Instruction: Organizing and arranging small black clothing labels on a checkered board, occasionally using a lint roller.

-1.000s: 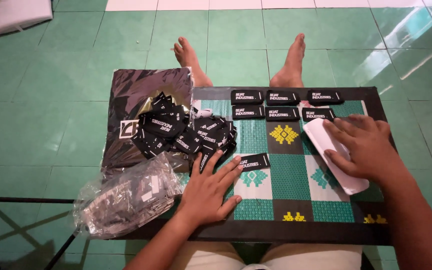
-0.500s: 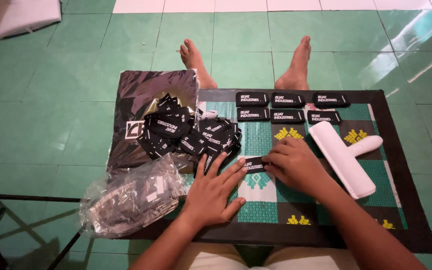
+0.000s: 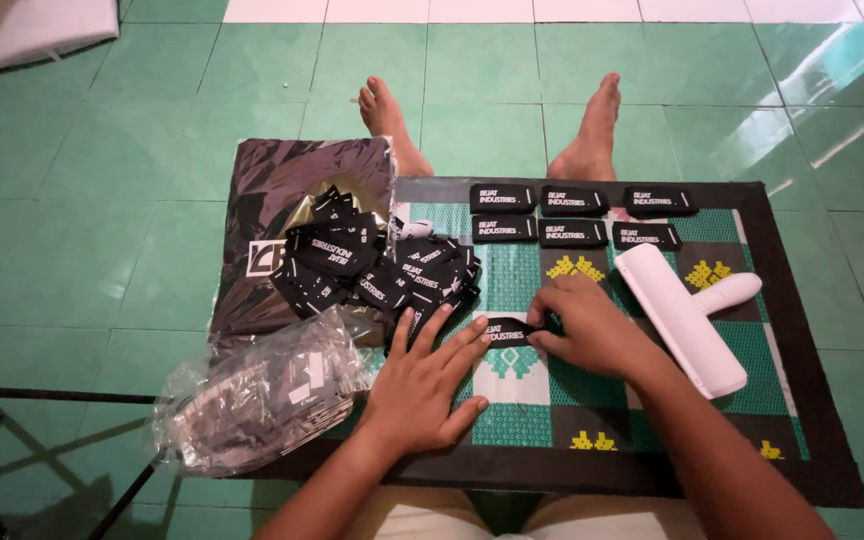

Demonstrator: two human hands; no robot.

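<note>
My right hand (image 3: 592, 330) pinches a black label (image 3: 508, 332); my left hand (image 3: 427, 385) lies flat, holding nothing. It might bump the pile (image 3: 382, 265) above.

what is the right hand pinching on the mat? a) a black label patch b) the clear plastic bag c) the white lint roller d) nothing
a: the right hand pinches the end of a black label patch on the mat, while the white lint roller lies apart beside it.

A home floor used as a workspace: green floor tiles (image 3: 102, 200) fill the frame, bare feet (image 3: 592, 130) at upper centre, patterned mat (image 3: 812, 400) across the middle.
</note>
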